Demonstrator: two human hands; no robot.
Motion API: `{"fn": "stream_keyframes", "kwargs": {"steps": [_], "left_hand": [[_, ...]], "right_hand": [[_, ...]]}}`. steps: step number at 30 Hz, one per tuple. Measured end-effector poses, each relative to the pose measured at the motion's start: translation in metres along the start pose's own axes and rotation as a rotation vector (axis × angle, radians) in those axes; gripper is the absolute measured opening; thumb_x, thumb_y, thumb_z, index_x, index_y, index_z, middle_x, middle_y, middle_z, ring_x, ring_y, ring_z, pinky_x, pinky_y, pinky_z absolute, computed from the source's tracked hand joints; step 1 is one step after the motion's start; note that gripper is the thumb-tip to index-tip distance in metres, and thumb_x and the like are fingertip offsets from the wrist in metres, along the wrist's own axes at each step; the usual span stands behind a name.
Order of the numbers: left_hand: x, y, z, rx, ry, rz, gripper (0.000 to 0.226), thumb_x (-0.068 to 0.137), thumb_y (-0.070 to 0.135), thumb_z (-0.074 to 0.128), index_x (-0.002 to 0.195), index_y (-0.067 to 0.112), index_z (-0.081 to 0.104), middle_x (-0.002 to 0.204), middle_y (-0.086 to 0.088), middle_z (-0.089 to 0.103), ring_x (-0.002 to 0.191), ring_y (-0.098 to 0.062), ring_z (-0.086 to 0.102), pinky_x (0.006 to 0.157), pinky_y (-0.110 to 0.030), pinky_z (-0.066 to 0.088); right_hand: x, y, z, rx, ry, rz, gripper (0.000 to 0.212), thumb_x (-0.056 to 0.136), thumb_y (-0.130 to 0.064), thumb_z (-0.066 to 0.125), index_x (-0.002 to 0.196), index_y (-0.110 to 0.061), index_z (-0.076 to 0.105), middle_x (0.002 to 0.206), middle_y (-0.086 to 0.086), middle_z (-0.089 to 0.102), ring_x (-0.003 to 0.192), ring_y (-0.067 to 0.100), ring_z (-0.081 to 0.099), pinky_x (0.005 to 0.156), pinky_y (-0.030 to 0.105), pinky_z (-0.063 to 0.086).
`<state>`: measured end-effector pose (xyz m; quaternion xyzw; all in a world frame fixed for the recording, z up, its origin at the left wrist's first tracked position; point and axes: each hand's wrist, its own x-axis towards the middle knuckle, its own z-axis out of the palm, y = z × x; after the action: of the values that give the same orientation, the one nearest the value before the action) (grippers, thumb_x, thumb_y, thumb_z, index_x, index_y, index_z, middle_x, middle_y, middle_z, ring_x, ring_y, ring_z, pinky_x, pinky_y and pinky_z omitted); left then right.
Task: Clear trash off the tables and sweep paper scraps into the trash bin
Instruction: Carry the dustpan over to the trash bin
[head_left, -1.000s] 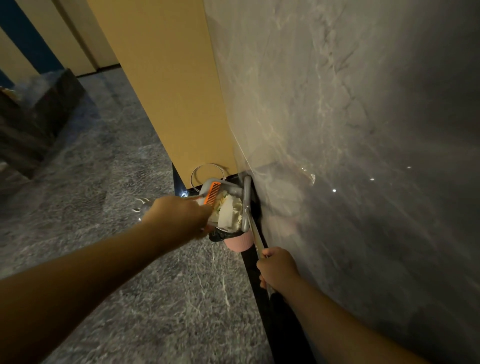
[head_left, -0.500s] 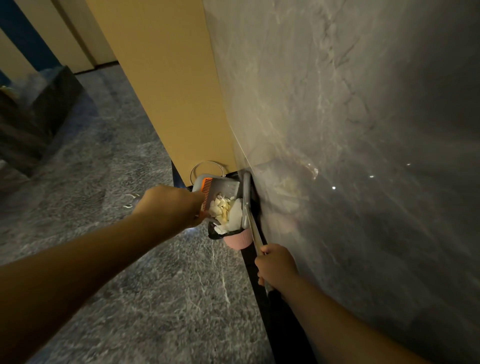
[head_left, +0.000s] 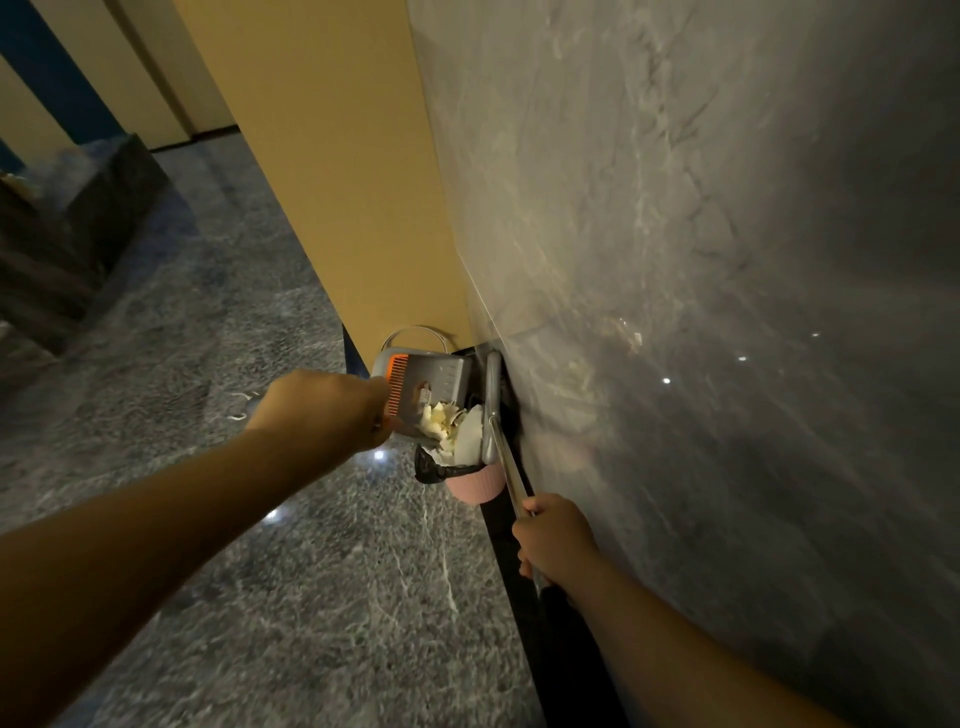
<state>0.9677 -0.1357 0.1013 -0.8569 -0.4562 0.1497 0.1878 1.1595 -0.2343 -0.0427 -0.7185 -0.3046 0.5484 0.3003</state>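
Head view: dustpan (head_left: 439, 382) over trash bin (head_left: 475, 480).

The left hand (head_left: 324, 410) grips a grey plastic dustpan (head_left: 434, 382) (orange comb teeth along its edge), tilted over a pink ribbed trash bin (head_left: 477, 486) with a black liner. White paper scraps (head_left: 449, 428) heap at the bin's mouth. At five o'clock, the right hand (head_left: 553, 540) holds a slim metal broom handle (head_left: 511, 475).

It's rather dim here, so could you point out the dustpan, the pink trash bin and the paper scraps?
dustpan (head_left: 441, 371): head view, on its grey inner face.
pink trash bin (head_left: 475, 486): head view, on its pink outer wall.
paper scraps (head_left: 457, 434): head view, on the white pile.
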Motion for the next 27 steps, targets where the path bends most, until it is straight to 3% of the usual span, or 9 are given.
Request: {"fn": "stream_keyframes", "kwargs": {"steps": [5,8,12,15,18,21,27], "left_hand": [[-0.004,0.007,0.005,-0.016,-0.013,0.08,0.017,0.098,0.047,0.046,0.103,0.031,0.051,0.065,0.01,0.041,0.063,-0.012,0.054,0.052,-0.023,0.044],[-0.001,0.002,0.003,-0.051,0.068,0.011,0.021,0.096,0.048,0.051,0.099,0.027,0.054,0.065,0.007,0.051,0.061,-0.016,0.059,0.057,-0.027,0.053],[-0.002,0.006,0.003,-0.003,-0.003,0.105,0.017,0.097,0.048,0.049,0.106,0.034,0.053,0.062,0.012,0.034,0.06,-0.01,0.05,0.053,-0.023,0.044],[-0.003,0.0,0.0,-0.015,0.046,0.038,0.019,0.097,0.048,0.05,0.103,0.03,0.053,0.071,0.01,0.054,0.063,-0.01,0.057,0.056,-0.025,0.051],[-0.005,0.006,0.001,0.038,-0.005,0.113,0.021,0.099,0.049,0.045,0.105,0.03,0.052,0.084,0.008,0.061,0.066,-0.009,0.052,0.056,-0.024,0.044],[-0.003,0.001,-0.003,0.034,-0.001,0.088,0.021,0.099,0.05,0.044,0.106,0.031,0.051,0.074,0.01,0.048,0.065,-0.009,0.051,0.052,-0.023,0.037],[-0.001,-0.018,-0.015,0.08,0.05,0.033,0.025,0.097,0.054,0.043,0.097,0.03,0.048,0.063,0.009,0.041,0.062,-0.011,0.053,0.049,-0.023,0.034]], "right_hand": [[0.0,-0.001,-0.001,-0.014,-0.003,0.002,0.034,0.09,-0.002,0.049,0.124,-0.002,0.053,0.091,0.014,0.06,0.052,0.018,0.056,0.042,0.022,0.047],[0.001,0.0,-0.002,-0.02,-0.001,0.002,0.033,0.091,-0.001,0.048,0.123,0.0,0.054,0.093,0.016,0.06,0.053,0.018,0.055,0.041,0.021,0.047],[-0.001,0.0,-0.002,-0.007,-0.012,0.016,0.03,0.093,0.001,0.047,0.122,0.003,0.053,0.095,0.019,0.057,0.05,0.019,0.052,0.034,0.018,0.042],[-0.002,-0.002,-0.004,0.002,-0.016,0.027,0.031,0.093,0.002,0.046,0.122,0.004,0.053,0.101,0.023,0.06,0.05,0.019,0.051,0.033,0.017,0.041],[-0.002,-0.002,-0.004,-0.037,0.0,0.016,0.033,0.092,0.0,0.047,0.124,0.006,0.051,0.11,0.027,0.062,0.049,0.018,0.053,0.04,0.021,0.046],[0.001,-0.001,-0.004,-0.048,0.004,0.0,0.041,0.089,0.001,0.048,0.129,0.013,0.044,0.116,0.031,0.059,0.047,0.019,0.054,0.047,0.027,0.048],[0.005,0.001,-0.003,-0.074,0.02,0.002,0.044,0.089,0.0,0.048,0.131,0.01,0.042,0.117,0.028,0.059,0.05,0.019,0.056,0.056,0.032,0.052]]}}
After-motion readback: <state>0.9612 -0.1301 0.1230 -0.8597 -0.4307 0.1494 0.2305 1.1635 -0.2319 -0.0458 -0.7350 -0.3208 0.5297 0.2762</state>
